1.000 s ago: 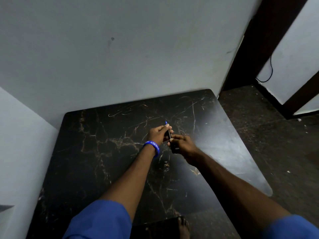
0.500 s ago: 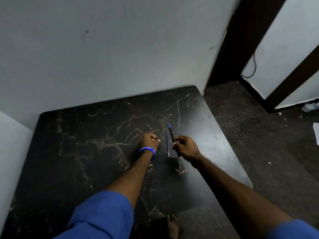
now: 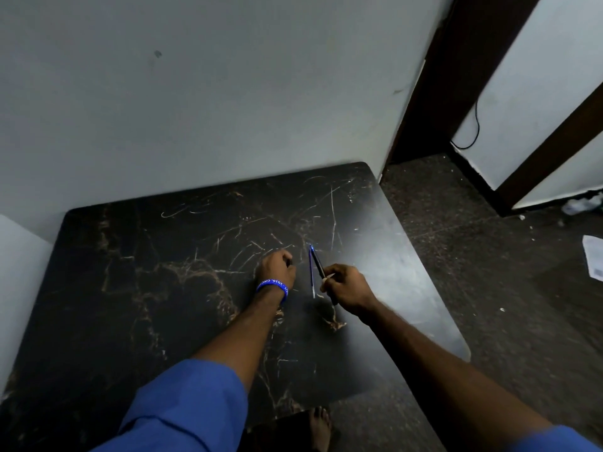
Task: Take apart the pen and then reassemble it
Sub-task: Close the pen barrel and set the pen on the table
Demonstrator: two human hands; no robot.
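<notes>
My right hand (image 3: 346,288) grips the dark pen barrel (image 3: 318,264), which points away from me over the black marble table (image 3: 146,288). A thin blue refill (image 3: 311,272) lies on the table just left of the barrel, its far end meeting the barrel's blue tip. My left hand (image 3: 275,267), with a blue wristband, rests as a closed fist on the table a short way left of the refill. A small dark piece seems to peek from its fingers, too small to identify.
The table sits in a corner, with a grey wall (image 3: 228,109) behind and to the left. To the right the table edge drops to a dark floor with a paper (image 3: 594,259). A bare foot (image 3: 321,425) shows below the table's near edge.
The hands were together on the pen a second ago and have since drawn apart. The refill now lies on the table between them, and the left hand has moved left.
</notes>
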